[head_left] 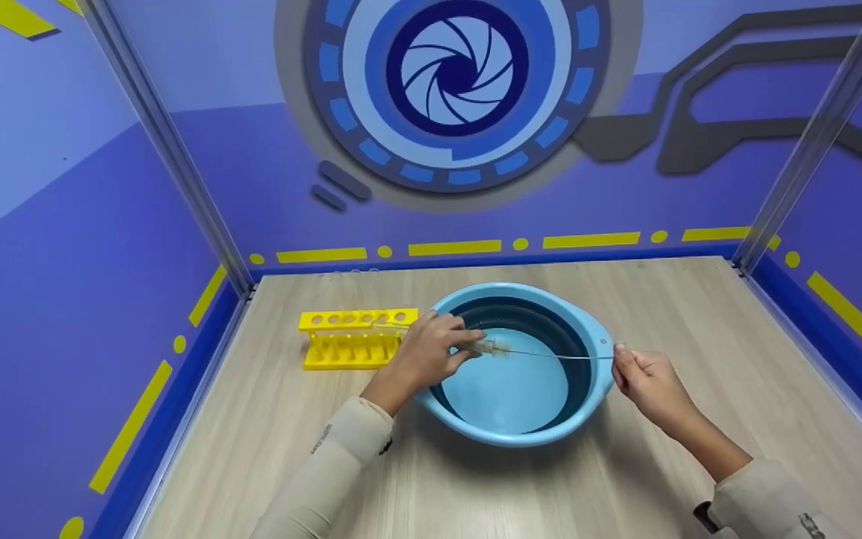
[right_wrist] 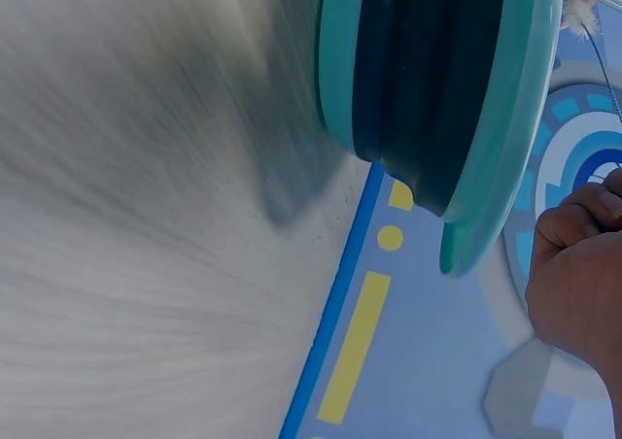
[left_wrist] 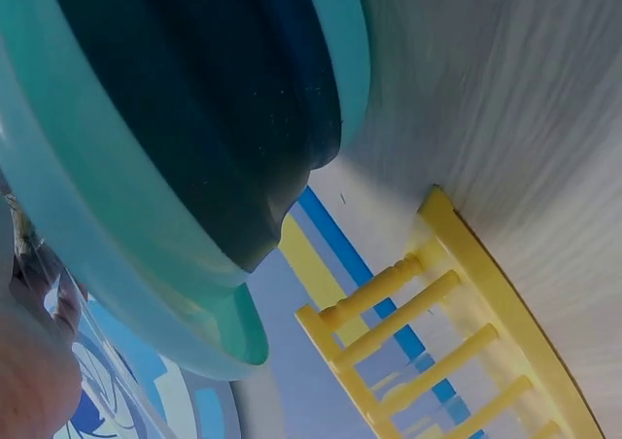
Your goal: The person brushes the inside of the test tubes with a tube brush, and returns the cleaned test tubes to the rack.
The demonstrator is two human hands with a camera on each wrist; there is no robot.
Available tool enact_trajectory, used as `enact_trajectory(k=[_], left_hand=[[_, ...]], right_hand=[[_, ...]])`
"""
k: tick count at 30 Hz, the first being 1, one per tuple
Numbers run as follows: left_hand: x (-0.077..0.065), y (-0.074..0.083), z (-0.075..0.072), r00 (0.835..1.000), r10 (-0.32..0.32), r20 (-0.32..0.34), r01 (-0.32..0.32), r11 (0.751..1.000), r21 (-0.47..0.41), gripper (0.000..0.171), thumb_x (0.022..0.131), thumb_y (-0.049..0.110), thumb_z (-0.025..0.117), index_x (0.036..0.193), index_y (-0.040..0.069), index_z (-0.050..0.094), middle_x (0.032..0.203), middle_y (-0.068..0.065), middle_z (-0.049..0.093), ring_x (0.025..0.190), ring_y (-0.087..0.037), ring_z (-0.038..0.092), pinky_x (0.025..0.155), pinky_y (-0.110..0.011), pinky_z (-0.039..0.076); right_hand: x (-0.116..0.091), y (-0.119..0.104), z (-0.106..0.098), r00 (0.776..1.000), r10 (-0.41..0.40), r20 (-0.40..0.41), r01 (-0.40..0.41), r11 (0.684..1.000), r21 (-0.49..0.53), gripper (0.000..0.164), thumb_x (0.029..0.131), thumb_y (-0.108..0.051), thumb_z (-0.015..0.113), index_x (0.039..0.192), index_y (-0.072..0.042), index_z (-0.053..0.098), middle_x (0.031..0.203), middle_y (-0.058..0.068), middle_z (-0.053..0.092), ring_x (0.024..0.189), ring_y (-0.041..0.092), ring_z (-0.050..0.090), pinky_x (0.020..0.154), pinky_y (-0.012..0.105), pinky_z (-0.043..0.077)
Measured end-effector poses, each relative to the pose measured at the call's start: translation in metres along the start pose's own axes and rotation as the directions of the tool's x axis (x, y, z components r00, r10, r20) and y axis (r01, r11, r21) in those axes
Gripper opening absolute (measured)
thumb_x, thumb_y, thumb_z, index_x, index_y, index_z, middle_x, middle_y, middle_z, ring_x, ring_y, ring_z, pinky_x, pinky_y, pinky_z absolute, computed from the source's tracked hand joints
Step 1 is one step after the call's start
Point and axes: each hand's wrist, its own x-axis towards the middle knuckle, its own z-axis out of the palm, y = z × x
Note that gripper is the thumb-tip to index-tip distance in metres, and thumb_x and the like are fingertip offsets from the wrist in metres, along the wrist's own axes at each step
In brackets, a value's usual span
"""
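Note:
My left hand, over the left side of the blue basin, grips a clear test tube that points left toward the yellow rack. Bristles of a test tube brush show just right of the left fingers, above the basin. Its thin wire handle runs right to my right hand, which pinches the end beside the basin's right rim. In the right wrist view the pale bristles are outside the tube, close to the left fingertips. The left wrist view shows part of the left hand past the rim.
A yellow test tube rack stands left of the basin, with faint clear tube rims above its back. The basin has a dark folding wall and stands on the wooden table. Blue printed panels enclose the table at the back and sides.

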Motion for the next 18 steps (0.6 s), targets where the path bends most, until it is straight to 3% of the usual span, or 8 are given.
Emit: enact_trajectory(k=[7, 18], left_hand=[[0.001, 0.002, 0.005, 1.000, -0.009, -0.026, 0.008, 0.999, -0.043, 0.032, 0.100, 0.036, 0.076, 0.132, 0.030, 0.078, 0.094, 0.003, 0.072, 0.085, -0.018, 0.059, 0.078, -0.030, 0.045], [0.002, 0.003, 0.005, 0.998, 0.009, -0.065, -0.012, 0.999, -0.050, 0.031, 0.099, 0.035, 0.077, 0.129, 0.028, 0.079, 0.091, 0.002, 0.072, 0.083, -0.018, 0.061, 0.077, -0.031, 0.046]], right_hand=[[0.001, -0.002, 0.004, 0.997, -0.077, 0.000, 0.077, 0.997, -0.028, 0.051, 0.116, -0.017, 0.045, 0.070, -0.003, 0.061, 0.054, 0.001, 0.051, 0.049, 0.007, 0.046, 0.047, 0.026, 0.040], [0.004, 0.002, 0.020, 0.997, -0.081, -0.018, 0.081, 0.996, -0.032, 0.051, 0.116, -0.018, 0.045, 0.071, -0.003, 0.063, 0.056, 0.009, 0.054, 0.049, 0.010, 0.049, 0.048, 0.025, 0.041]])
